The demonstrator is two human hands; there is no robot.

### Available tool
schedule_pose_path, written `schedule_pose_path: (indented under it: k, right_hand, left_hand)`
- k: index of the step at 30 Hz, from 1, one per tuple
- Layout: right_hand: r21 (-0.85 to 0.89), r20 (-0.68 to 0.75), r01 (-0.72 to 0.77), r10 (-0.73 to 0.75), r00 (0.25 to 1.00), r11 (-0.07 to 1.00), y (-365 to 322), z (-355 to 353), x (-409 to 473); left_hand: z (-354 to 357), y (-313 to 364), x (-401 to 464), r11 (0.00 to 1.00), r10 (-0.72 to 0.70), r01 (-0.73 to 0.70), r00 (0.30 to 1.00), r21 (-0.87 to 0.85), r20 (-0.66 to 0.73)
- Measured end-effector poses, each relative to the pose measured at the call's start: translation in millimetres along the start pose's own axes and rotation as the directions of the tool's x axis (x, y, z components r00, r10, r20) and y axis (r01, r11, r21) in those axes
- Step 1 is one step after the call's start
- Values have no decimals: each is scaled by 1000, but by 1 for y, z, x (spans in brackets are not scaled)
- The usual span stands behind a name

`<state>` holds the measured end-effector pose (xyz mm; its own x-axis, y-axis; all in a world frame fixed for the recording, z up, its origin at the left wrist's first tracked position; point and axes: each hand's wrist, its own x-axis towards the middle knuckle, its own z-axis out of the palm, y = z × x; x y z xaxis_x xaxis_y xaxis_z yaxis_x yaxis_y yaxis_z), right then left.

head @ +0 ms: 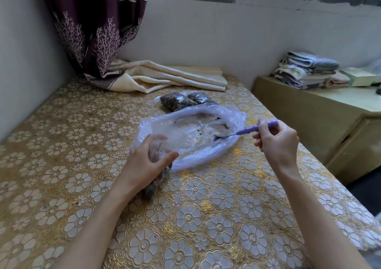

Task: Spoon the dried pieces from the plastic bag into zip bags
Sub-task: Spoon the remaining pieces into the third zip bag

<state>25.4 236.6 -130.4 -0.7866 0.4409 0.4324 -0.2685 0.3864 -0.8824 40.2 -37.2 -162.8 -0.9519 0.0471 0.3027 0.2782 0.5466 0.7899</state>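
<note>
A large clear plastic bag [193, 136] lies open on the table, nearly empty, with a few dark dried pieces inside. My right hand [276, 143] grips a spoon [245, 131] by its purple handle, and the metal bowl reaches into the bag's right side. My left hand [148, 161] holds a small zip bag [153, 186] upright at the big bag's near left edge. Dark dried pieces show in the zip bag below my palm. Two filled zip bags [181, 100] lie just behind the plastic bag.
The table [61, 165] wears a gold floral cloth. A folded cream cloth [175, 77] and a purple curtain [97, 42] lie at the back. A low cabinet [321, 114] at the right carries folded towels [307, 69].
</note>
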Motion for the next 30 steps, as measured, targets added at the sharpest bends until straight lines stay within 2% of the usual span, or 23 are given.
schedule_pose_path:
  k: [7, 15, 25, 30]
  right_hand:
    - [-20, -39, 5, -5, 999, 1000, 9, 4, 1]
    - [-90, -98, 44, -53, 994, 995, 17, 12, 7]
    - [-236, -99, 177, -205, 974, 955, 22, 38, 18]
    - [-211, -93, 182, -205, 974, 960, 28, 46, 13]
  left_hand:
    - [2, -2, 0, 1000, 16, -16, 999, 20, 28]
    - [3, -5, -1, 991, 49, -53, 998, 125, 37]
    - [4, -7, -1, 987, 96, -97, 995, 128, 9]
    - [4, -4, -2, 988, 117, -117, 993, 102, 8]
